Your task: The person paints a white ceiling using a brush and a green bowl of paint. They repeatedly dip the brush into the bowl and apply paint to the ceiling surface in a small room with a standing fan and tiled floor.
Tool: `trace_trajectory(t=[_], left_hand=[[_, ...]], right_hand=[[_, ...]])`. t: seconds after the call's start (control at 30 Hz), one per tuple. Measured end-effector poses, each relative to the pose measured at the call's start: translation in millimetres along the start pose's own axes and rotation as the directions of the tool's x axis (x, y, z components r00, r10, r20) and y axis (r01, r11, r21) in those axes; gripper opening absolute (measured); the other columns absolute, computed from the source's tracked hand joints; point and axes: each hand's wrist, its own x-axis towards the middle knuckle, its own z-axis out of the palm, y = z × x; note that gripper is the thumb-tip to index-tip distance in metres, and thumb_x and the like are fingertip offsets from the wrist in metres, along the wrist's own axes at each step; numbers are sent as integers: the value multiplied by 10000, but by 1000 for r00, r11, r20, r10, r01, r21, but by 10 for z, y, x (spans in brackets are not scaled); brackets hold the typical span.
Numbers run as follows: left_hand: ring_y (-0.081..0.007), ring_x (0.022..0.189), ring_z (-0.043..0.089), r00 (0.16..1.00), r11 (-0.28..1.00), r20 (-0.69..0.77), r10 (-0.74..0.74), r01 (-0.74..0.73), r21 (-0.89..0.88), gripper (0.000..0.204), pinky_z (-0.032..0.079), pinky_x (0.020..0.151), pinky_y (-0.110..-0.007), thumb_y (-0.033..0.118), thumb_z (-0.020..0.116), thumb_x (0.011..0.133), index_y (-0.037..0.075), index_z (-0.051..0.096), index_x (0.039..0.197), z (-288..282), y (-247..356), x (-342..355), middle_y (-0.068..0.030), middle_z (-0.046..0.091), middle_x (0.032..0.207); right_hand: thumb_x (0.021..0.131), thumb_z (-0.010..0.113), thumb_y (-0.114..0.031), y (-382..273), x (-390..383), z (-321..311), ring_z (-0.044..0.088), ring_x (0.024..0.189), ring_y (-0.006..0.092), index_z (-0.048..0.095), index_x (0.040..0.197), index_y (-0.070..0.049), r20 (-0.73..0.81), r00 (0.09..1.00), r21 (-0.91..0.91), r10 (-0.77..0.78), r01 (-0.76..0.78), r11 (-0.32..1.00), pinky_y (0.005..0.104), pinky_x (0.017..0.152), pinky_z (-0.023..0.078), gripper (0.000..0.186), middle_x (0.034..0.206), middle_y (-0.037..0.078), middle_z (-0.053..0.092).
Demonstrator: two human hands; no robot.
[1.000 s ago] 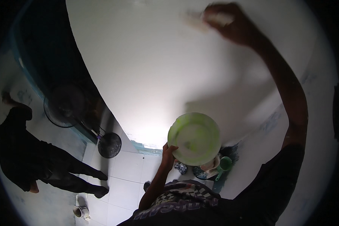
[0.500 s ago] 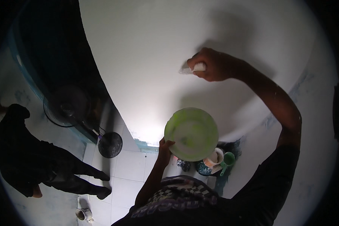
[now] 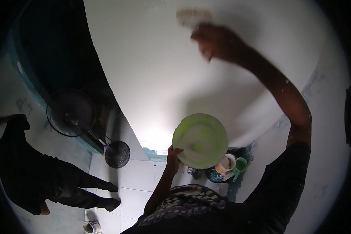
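Note:
My right hand (image 3: pixel 218 42) is raised in front of the pale wall (image 3: pixel 144 58), closed round a wide flat scraper (image 3: pixel 194 17). Motion blurs this tool, and its tan-white head points away from my fingers. Lower down, my left hand (image 3: pixel 174 156) grips the left rim of a round light-green plate (image 3: pixel 201 141), thumb on top. White paste is smeared across the plate's face, with green showing through in the middle.
Below the plate stand an orange-and-white tub (image 3: pixel 225 163), a green dipper (image 3: pixel 241 164) and a dark bucket (image 3: pixel 213 175). At left are a standing fan (image 3: pixel 71 113) with a round base (image 3: pixel 117 155), another person (image 3: pixel 39 171) in dark clothes, and a small pail (image 3: pixel 91 227).
My right hand has moved up and away along the wall with the scraper, whose head has turned to point farther up. The left hand and plate stay almost in place.

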Motion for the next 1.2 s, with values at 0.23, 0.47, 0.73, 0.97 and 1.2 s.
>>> trace_trajectory(t=[0.23,0.47,0.73,0.97,1.2], left_hand=[[-268,1023,591,999,999,-21,-47,48,19,479,483,918,-377,91,532,729,-60,493,1183,42,76,-32,-164,580,1095],[-272,1031,589,999,999,-25,-40,40,12,490,470,936,-377,97,539,729,-60,489,1191,49,85,-16,-165,577,1113],[-277,1052,583,998,1000,-51,-27,28,6,523,464,955,-388,94,527,723,-70,473,1217,46,80,-8,-177,572,1139],[-269,1041,585,996,997,-80,-42,48,68,523,477,929,-378,114,543,722,-69,470,1207,18,108,-11,-164,571,1101],[-260,1049,578,997,998,-75,-13,18,64,515,474,919,-372,111,544,725,-65,476,1204,12,109,3,-161,574,1108]], right_hand=[[813,634,-81,-231,177,-24,613,834,208,604,849,-75,388,831,430,398,-545,719,370,679,489,47,870,65,621],[862,600,-71,775,645,-543,541,624,105,556,773,-32,-230,930,-2,287,-296,955,286,514,434,107,674,67,566],[661,719,-135,-345,46,239,602,877,193,563,943,-89,292,944,214,153,-221,952,323,672,551,326,870,55,530],[823,643,-83,228,213,-20,594,721,153,631,829,-45,400,808,492,433,-588,642,326,694,493,40,792,66,642],[847,616,-77,793,178,-193,587,687,202,582,930,-24,-66,887,355,458,-408,841,320,626,518,104,805,90,594]])
